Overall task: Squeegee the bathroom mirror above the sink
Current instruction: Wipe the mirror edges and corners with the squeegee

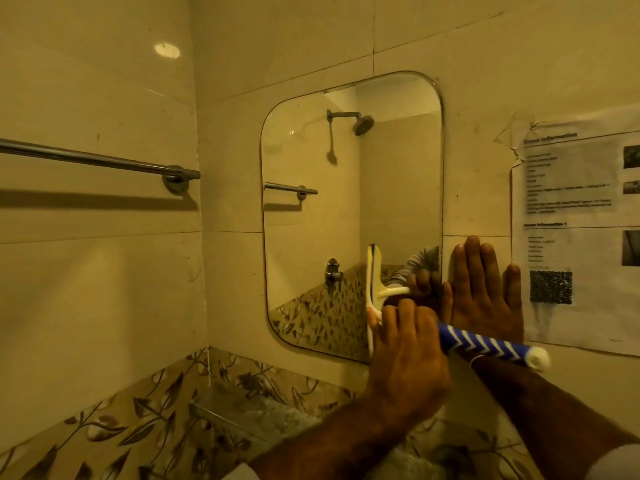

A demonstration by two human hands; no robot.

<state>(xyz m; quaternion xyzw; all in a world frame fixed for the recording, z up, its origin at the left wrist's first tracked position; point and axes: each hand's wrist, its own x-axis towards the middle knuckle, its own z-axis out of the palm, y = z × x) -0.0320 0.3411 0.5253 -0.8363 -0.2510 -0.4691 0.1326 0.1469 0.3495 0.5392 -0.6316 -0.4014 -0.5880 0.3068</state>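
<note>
the left hand [408, 344] grips the squeegee [374, 299] near its blade, low on the mirror [311, 202]; right hand [485, 292] lies flat on the wall. light, stiff, best held by its patterned handle.
</note>
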